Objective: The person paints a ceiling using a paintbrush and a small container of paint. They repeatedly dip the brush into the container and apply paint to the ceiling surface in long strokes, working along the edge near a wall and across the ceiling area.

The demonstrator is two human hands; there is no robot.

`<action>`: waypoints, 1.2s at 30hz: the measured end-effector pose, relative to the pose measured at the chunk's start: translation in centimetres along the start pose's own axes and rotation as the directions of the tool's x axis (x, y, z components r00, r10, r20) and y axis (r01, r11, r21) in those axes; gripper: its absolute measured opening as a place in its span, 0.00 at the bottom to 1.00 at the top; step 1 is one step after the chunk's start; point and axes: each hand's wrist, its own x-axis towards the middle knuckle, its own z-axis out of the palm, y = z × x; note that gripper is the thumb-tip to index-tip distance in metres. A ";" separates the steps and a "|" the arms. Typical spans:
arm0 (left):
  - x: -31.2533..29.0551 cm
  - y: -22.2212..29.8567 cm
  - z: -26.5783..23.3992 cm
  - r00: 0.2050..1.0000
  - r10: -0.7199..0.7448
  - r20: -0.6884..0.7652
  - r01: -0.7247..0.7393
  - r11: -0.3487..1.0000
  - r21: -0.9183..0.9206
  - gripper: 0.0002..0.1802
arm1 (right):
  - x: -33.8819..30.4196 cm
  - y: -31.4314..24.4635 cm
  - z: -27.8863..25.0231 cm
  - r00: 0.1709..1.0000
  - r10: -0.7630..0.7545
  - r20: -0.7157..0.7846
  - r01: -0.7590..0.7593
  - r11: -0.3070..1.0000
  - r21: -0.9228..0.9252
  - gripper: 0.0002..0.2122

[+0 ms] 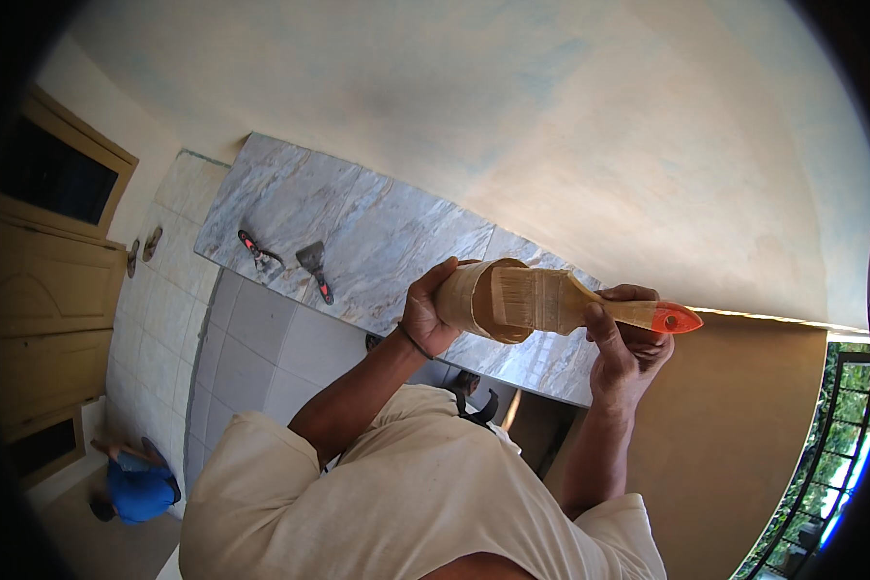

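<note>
My left hand is wrapped around a round, paint-smeared tub, whose open mouth is tilted to the right. In my right hand I grip a wide paintbrush by its wooden handle, which ends in a red tip. The coated bristles point left and lie at the tub's mouth, over its rim. How much paint is inside cannot be made out. Both hands are above a grey marbled countertop.
A putty knife and a second red-and-black hand tool lie on the counter's left part. A patchy pale wall rises behind it. A person in blue is at far left, near wooden doors. A barred window is at right.
</note>
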 end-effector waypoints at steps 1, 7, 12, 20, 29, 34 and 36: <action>0.0 -0.1 -0.1 1.000 -0.006 0.003 0.006 1.000 -0.007 0.25 | -0.2 0.0 -0.2 1.000 0.006 -0.022 -0.005 1.000 0.020 0.12; 0.0 -0.7 0.7 0.999 -0.018 -0.035 0.018 1.000 0.011 0.26 | -1.9 1.2 -0.4 0.945 -0.309 0.106 0.321 0.940 -0.116 0.10; -0.2 -0.5 -1.2 0.999 -0.048 0.023 0.049 0.999 -0.013 0.27 | -1.8 2.0 -0.3 0.912 -0.360 0.196 0.390 0.910 -0.141 0.09; -0.3 -0.7 -1.4 0.994 -0.105 0.005 0.104 0.990 0.095 0.29 | -2.9 1.5 -1.8 0.954 -0.209 0.213 0.232 0.969 -0.089 0.09; -0.4 -1.9 0.3 0.991 -0.130 0.034 0.122 0.979 0.161 0.35 | -3.3 3.0 -2.4 0.993 0.051 -0.105 -0.026 0.973 0.231 0.08; -0.2 -2.7 1.4 0.988 -0.146 0.046 0.138 0.981 0.135 0.35 | -3.3 3.6 -3.3 0.928 0.336 -0.164 -0.191 0.803 0.565 0.06; 0.0 -3.0 1.1 0.987 -0.162 0.014 0.160 0.983 0.089 0.35 | -3.3 4.5 -3.7 0.890 0.438 -0.129 -0.241 0.690 0.682 0.06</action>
